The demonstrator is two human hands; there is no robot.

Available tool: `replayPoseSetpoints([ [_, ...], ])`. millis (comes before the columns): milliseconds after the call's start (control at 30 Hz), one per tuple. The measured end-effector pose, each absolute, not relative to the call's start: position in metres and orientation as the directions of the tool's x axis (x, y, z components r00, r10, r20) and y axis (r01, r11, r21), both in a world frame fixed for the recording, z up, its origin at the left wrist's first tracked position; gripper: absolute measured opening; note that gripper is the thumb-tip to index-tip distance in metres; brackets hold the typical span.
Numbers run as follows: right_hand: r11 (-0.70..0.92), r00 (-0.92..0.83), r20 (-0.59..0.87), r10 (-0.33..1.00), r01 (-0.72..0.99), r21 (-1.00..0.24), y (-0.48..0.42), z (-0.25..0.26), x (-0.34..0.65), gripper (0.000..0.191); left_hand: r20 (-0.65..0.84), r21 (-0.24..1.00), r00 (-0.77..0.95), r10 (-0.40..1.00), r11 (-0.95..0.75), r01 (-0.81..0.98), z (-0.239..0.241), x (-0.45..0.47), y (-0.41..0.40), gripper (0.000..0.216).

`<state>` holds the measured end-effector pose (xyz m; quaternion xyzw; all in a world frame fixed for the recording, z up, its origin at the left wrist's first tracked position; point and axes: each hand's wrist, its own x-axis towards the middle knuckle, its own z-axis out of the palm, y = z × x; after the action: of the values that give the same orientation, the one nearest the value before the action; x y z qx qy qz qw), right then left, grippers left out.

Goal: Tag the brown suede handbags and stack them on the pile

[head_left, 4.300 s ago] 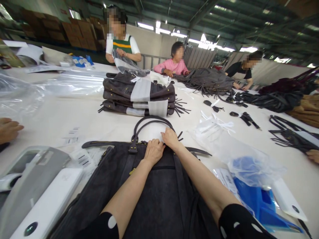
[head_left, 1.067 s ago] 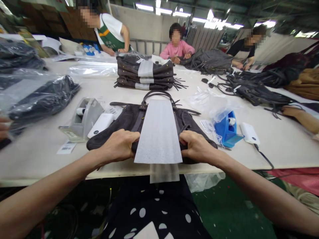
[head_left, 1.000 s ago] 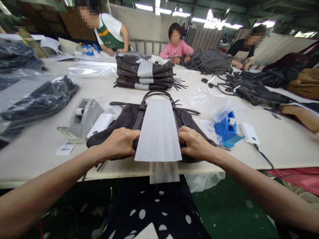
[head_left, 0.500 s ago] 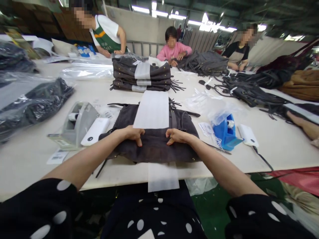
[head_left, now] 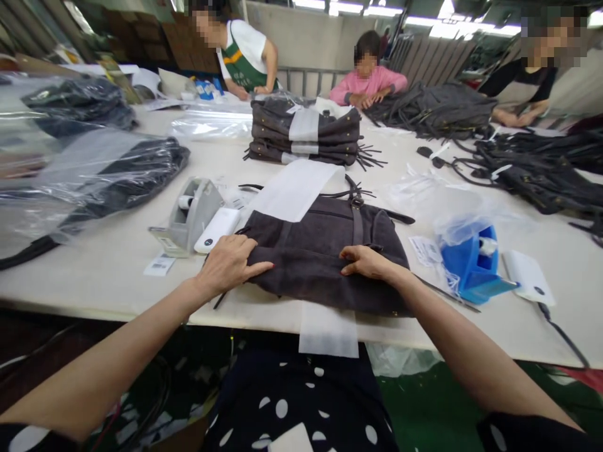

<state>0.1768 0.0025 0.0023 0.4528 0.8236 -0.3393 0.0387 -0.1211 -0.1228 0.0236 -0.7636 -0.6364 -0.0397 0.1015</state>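
A dark brown-grey bag (head_left: 325, 273) with a buckled strap (head_left: 357, 220) lies folded flat on the table before me. My left hand (head_left: 230, 260) rests at its left end, thumb stretched out along the fold and apart from the fingers. With curled fingers and thumb, my right hand (head_left: 367, 262) grips the folded edge right of the middle. A white sheet (head_left: 294, 188) lies slanted over the bag's far side. Another white strip (head_left: 328, 329) comes from beneath the bag and hangs over the table's near edge.
Beyond the bag stands a stack of similar bags (head_left: 304, 132). A grey tape dispenser (head_left: 191, 216) and a white device (head_left: 217, 230) sit left; a blue tape dispenser (head_left: 475, 263) sits right. Plastic-wrapped goods (head_left: 117, 169) lie far left. Several people work across the table.
My left hand has let go of the fold's middle and shifted to the bag's left end, its thumb spreading. My right hand stays on the fold. The white sheet has tilted leftward. The view has swung left.
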Motion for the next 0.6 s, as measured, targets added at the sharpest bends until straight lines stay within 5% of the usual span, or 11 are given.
replayPoseSetpoints([
  [200,0.364,-0.665,-0.291,0.688,0.663,-0.654,0.005,0.033,0.196,0.029,-0.174,-0.066,0.19,0.966,-0.204,0.977,0.04,-0.133,-0.069,0.07],
  [333,0.288,-0.573,-0.401,0.715,0.764,-0.578,0.008,0.005,0.191,0.028,-0.412,0.05,0.231,0.881,-0.231,0.972,0.014,-0.133,-0.048,0.068],
  [600,0.436,-0.503,-0.391,0.771,0.864,-0.251,-0.008,-0.005,0.176,0.031,-0.373,0.204,0.251,0.893,-0.185,0.961,0.009,-0.133,-0.051,0.053],
])
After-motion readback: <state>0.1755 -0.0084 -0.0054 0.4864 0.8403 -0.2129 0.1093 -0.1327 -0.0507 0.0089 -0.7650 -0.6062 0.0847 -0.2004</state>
